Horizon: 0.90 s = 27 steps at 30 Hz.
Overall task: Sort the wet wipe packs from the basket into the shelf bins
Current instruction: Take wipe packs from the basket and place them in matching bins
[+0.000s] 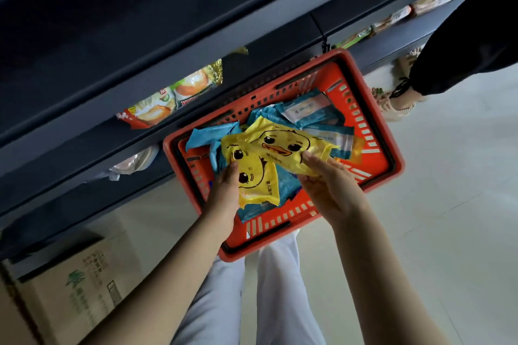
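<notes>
A red plastic basket sits on the floor against the dark shelf unit. It holds several blue wet wipe packs and yellow duck-face packs. My left hand grips a yellow duck pack by its left edge, thumb on top. My right hand pinches another yellow duck pack at its right end. Both packs are lifted just above the heap in the basket and overlap each other.
The dark shelf unit runs diagonally across the top, with snack packets on its lower shelves. A cardboard box stands at the lower left. Another person's dark trouser leg and sandalled foot are at the right. My legs are below the basket.
</notes>
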Each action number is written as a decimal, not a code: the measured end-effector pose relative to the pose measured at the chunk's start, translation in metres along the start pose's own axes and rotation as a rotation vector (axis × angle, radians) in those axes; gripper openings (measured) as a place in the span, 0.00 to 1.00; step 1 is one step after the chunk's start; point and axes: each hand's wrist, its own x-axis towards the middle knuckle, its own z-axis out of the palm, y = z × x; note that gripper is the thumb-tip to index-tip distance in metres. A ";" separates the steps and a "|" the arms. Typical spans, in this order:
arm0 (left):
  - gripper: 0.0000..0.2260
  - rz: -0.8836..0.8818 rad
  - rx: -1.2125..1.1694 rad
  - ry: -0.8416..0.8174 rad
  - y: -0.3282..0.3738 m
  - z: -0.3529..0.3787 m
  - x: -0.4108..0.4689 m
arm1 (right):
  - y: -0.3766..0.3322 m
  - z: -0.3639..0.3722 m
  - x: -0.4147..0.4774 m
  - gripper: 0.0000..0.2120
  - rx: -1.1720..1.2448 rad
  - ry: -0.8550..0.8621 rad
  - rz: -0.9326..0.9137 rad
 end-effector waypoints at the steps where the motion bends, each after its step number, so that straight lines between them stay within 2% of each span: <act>1: 0.26 0.015 -0.088 -0.013 0.006 -0.004 -0.015 | -0.010 0.002 -0.018 0.21 -0.010 -0.063 -0.011; 5: 0.15 0.107 -0.361 -0.030 0.046 -0.021 -0.103 | -0.048 0.016 -0.100 0.19 -0.108 -0.277 -0.059; 7: 0.17 0.176 -0.404 -0.057 0.066 -0.033 -0.154 | -0.066 0.031 -0.147 0.17 -0.257 -0.374 -0.101; 9: 0.22 0.249 -0.410 -0.070 0.084 -0.049 -0.207 | -0.080 0.046 -0.187 0.19 -0.410 -0.458 -0.142; 12: 0.22 0.393 -0.289 -0.060 0.100 -0.071 -0.277 | -0.093 0.080 -0.241 0.19 -0.577 -0.572 -0.192; 15: 0.22 0.542 -0.253 -0.060 0.102 -0.089 -0.329 | -0.092 0.120 -0.280 0.20 -0.688 -0.522 -0.272; 18: 0.21 0.606 -0.316 0.038 0.098 -0.113 -0.354 | -0.076 0.162 -0.303 0.33 -0.861 -0.284 -0.445; 21: 0.32 0.617 -0.461 0.150 0.094 -0.158 -0.369 | -0.043 0.203 -0.327 0.42 -0.998 -0.266 -0.531; 23: 0.31 0.629 -0.502 0.207 0.091 -0.199 -0.377 | -0.015 0.233 -0.343 0.40 -1.056 -0.289 -0.582; 26: 0.18 0.628 -0.539 0.279 0.078 -0.277 -0.383 | 0.040 0.286 -0.364 0.33 -1.056 -0.360 -0.628; 27: 0.17 0.635 -0.534 0.289 0.074 -0.300 -0.385 | 0.057 0.299 -0.367 0.32 -1.048 -0.362 -0.614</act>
